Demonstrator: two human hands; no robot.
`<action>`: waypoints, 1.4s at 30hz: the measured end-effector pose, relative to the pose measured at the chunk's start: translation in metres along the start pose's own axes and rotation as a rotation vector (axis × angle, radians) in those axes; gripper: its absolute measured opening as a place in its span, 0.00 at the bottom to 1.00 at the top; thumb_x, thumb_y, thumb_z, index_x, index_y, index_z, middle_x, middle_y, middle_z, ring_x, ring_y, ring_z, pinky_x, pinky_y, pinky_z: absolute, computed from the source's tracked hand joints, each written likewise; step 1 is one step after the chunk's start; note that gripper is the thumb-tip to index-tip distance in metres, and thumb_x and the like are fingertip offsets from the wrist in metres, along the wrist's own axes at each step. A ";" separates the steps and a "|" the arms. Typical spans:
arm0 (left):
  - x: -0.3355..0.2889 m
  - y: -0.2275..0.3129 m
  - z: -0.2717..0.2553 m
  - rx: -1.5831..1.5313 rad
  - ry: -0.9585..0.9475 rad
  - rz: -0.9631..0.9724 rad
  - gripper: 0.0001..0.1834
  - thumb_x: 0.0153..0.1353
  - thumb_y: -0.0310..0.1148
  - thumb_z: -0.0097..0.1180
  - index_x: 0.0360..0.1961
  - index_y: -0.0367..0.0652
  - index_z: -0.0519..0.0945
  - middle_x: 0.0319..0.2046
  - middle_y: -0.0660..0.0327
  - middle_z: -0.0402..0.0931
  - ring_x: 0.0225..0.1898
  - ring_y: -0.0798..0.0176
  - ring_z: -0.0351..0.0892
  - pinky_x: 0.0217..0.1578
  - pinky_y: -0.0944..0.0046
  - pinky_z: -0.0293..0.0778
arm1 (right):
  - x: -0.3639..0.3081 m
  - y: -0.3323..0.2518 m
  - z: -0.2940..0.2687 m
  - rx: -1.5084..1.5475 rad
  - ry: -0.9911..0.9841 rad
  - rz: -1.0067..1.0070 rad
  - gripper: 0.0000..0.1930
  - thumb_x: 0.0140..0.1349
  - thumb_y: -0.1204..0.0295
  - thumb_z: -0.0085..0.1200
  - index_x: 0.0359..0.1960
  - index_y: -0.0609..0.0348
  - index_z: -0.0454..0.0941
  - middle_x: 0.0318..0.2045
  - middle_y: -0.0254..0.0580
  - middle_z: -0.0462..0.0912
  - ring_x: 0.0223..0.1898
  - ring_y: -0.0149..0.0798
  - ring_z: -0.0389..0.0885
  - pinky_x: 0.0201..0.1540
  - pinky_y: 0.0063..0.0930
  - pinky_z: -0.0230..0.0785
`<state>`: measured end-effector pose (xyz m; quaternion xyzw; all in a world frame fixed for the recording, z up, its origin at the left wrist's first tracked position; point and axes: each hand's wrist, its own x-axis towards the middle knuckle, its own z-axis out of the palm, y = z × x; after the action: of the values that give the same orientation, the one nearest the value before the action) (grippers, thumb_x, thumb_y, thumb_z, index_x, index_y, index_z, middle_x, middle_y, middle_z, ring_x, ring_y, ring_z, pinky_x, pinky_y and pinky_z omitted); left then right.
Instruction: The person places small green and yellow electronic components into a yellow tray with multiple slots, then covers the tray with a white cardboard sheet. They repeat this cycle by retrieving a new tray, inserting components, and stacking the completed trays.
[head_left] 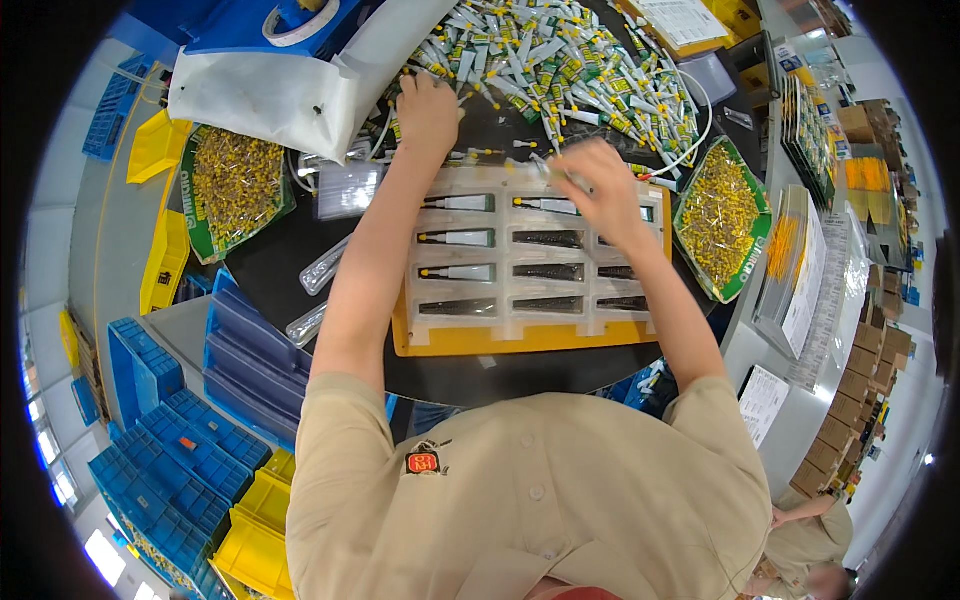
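My left hand (428, 112) reaches to the left edge of a big pile of small white-and-green tubes with yellow caps (575, 65). Its fingers curl downward, and what lies under them is hidden. Motion smears my right hand (603, 188) above the upper right of a whitish tray (505, 222) with slanted slots. A pale, narrow piece (541, 167) shows by its fingertips, too blurred to name. Several slots hold a single tube, such as the white tube (458, 271) at left; others show only dark bottoms. The tray rests on a yellow board (480, 343).
Green-edged open bags of yellow-tipped pieces flank the tray: the left bag (235, 185) and the right bag (722, 218). A white sheet (265, 105) hangs at upper left. Blue crates (170, 450) and yellow bins (262, 550) stand lower left. Another person (815, 540) is at lower right.
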<state>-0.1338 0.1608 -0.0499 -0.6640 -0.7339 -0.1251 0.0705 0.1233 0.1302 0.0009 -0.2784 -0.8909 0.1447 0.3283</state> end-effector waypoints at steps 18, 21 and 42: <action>-0.217 -0.004 -0.122 -0.782 -0.162 0.399 0.15 0.44 0.21 0.61 0.36 0.42 0.83 0.40 0.59 0.77 0.45 0.51 0.76 0.48 0.55 0.72 | 0.063 0.044 0.038 -0.244 -0.102 0.389 0.10 0.51 0.72 0.57 0.35 0.61 0.79 0.30 0.51 0.82 0.33 0.53 0.82 0.38 0.40 0.75; -0.208 -0.007 -0.119 -0.779 -0.117 0.386 0.13 0.46 0.24 0.62 0.37 0.42 0.83 0.40 0.58 0.78 0.46 0.51 0.76 0.49 0.54 0.71 | 0.026 0.013 -0.003 0.198 -0.033 0.409 0.10 0.55 0.73 0.59 0.39 0.61 0.80 0.32 0.41 0.82 0.28 0.34 0.80 0.34 0.25 0.72; -0.011 0.052 -0.011 -0.348 0.013 0.152 0.14 0.58 0.31 0.58 0.47 0.48 0.80 0.34 0.57 0.78 0.39 0.51 0.78 0.39 0.54 0.74 | 0.020 0.100 -0.002 -0.301 -0.131 0.283 0.11 0.58 0.69 0.57 0.40 0.59 0.78 0.32 0.44 0.80 0.41 0.48 0.76 0.42 0.39 0.71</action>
<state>-0.0816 0.1523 -0.0378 -0.7189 -0.6483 -0.2488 -0.0312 0.1520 0.2225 -0.0316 -0.4366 -0.8740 0.0726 0.2007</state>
